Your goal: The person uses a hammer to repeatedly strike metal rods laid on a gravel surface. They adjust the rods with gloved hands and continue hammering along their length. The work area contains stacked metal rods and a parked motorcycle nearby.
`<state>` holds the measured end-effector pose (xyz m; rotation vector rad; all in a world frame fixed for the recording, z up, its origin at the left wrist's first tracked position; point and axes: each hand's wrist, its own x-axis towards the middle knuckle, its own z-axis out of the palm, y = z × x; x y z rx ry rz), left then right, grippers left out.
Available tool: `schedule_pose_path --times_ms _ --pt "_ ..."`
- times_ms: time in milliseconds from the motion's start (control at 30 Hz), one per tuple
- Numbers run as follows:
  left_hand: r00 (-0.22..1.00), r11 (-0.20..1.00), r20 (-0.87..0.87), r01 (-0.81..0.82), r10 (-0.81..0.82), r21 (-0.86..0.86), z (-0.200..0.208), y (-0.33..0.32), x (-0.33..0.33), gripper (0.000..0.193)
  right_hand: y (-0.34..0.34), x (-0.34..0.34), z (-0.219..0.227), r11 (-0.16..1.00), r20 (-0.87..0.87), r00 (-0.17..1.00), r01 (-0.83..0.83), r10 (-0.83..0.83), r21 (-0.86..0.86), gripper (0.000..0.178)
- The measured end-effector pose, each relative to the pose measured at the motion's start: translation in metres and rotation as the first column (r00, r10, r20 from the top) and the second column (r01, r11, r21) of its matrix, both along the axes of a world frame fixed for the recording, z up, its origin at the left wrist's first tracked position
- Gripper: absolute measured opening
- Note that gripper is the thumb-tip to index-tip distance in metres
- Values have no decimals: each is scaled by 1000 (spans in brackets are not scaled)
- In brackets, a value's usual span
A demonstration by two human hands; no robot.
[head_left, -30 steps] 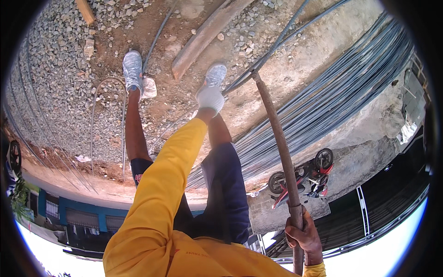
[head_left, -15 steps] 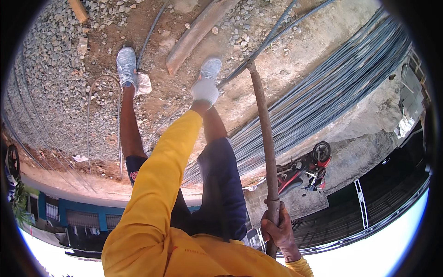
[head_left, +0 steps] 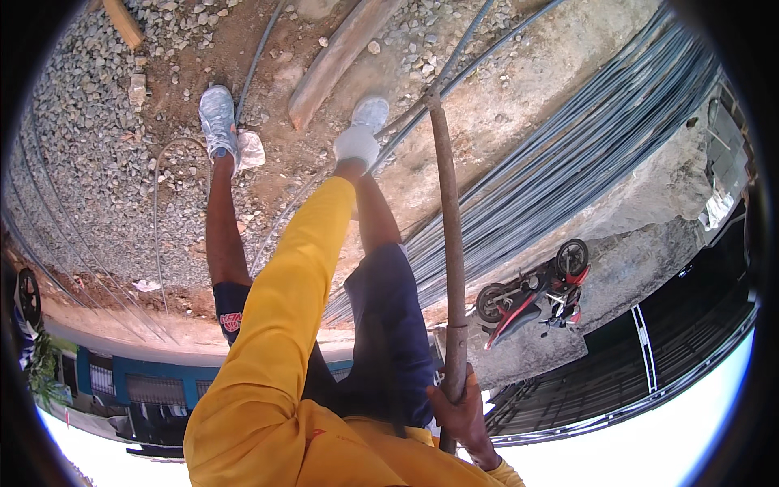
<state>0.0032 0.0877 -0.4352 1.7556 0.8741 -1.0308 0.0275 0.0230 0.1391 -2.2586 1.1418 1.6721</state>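
Note:
A long rusty metal pipe (head_left: pixel 450 235) runs from near my body out to the ground ahead. Near its close end, my right hand (head_left: pixel 462 410), bare, is wrapped round it. At its far end, the pipe meets a steel reinforcing bar (head_left: pixel 461 55) at a short head; whether it hooks round the bar is hard to make out. My left hand (head_left: pixel 357 146), in a white glove, reaches down by my right shoe and is closed on the bar's near part. The glove hides its fingertips. A second dark bar (head_left: pixel 507 39) runs close alongside.
A large bundle of steel bars (head_left: pixel 560 162) lies to the right. Ahead is a wooden plank (head_left: pixel 337 61); gravel (head_left: pixel 89 122) spreads left, beside a bent rod (head_left: pixel 157 211). A red motorcycle (head_left: pixel 535 296) stands beyond the bundle. A pale stone (head_left: pixel 251 149) touches my left shoe.
My right hand and the near end of the pipe have swung left, toward my body. The pipe's far head has shifted slightly left. My left hand stays by my right shoe.

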Motion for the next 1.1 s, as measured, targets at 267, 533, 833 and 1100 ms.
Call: schedule_pose_path --times_ms 267,533,833,1100 --pt "1000 1000 -24 1 -2 -26 -34 0 4 29 13 -11 -40 1000 -53 999 -14 13 -4 49" --pt "999 1000 -39 -17 17 -6 -78 10 -5 32 24 -30 -86 999 -33 998 49 -48 10 45" --pt "995 999 -99 -21 17 -45 -125 5 -7 33 4 -74 -152 989 -11 989 149 -149 -18 40" --pt "998 1000 -67 -6 6 5 -106 -11 -11 27 -14 -59 -124 999 -13 998 54 -54 -6 41"
